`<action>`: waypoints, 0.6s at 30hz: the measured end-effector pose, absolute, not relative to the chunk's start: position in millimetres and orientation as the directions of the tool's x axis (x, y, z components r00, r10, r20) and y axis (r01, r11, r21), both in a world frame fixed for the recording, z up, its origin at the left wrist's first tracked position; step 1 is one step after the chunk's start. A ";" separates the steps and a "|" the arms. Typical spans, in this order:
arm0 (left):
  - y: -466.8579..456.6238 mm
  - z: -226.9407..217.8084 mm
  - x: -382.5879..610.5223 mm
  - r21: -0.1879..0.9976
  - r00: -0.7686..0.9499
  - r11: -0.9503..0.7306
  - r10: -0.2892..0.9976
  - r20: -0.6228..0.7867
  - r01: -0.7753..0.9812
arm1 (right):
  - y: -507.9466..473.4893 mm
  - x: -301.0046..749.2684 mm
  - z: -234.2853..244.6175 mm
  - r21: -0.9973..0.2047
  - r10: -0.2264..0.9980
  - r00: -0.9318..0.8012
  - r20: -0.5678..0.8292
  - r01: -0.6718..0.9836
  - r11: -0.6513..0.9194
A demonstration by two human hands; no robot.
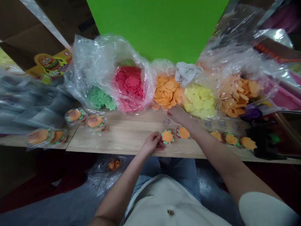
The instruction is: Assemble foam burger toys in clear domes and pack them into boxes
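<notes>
My left hand (152, 143) rests at the table's front edge with its fingers curled together; what they hold, if anything, is hidden. Just right of those fingers lies a toy burger (167, 137) of layered foam pieces, an orange round on top and green and red frills below. My right hand (176, 114) reaches across the table, fingers pressed together, beside a small clear plastic piece (166, 121). It is close to the bag of orange foam rounds (167, 89). More stacked burgers, such as one (183, 132) beside my right forearm, form a row along the front.
Open plastic bags hold green frills (101, 99), red pieces (130, 84), yellow pieces (199, 99) and more orange rounds (237, 94). Packed burgers (96, 121) stand at left near grey plastic trays (35, 103). A white cloth (187, 72) lies on the bags before a green panel (157, 28).
</notes>
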State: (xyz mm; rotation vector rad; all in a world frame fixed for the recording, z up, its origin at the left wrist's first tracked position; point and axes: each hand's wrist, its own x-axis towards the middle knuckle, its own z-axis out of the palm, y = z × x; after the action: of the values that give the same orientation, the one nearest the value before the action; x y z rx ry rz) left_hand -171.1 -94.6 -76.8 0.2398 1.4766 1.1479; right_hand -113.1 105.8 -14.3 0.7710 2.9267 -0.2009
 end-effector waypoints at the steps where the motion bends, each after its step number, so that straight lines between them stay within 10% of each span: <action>1: -93.4 -77.3 -171.5 0.747 -0.298 0.485 0.707 -0.641 -0.454 | 102.3 -112.8 -11.5 -0.109 0.473 -0.872 -0.128 0.487 0.867; 12: -112.9 -77.6 -193.6 0.783 -0.415 0.419 0.678 -0.606 -0.459 | -24.7 -27.2 -50.6 -0.128 0.173 -0.936 0.305 0.140 0.982; 18: -120.1 -76.0 -192.7 0.792 -0.394 0.406 0.706 -0.589 -0.456 | -55.9 -14.5 -100.3 -0.251 0.215 -0.891 0.400 0.119 0.961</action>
State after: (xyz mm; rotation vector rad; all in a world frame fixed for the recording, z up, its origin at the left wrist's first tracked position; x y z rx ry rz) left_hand -192.7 -120.1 -76.0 0.2316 1.5206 1.2732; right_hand -14.5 -55.9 -100.3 0.3163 3.5422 -0.4057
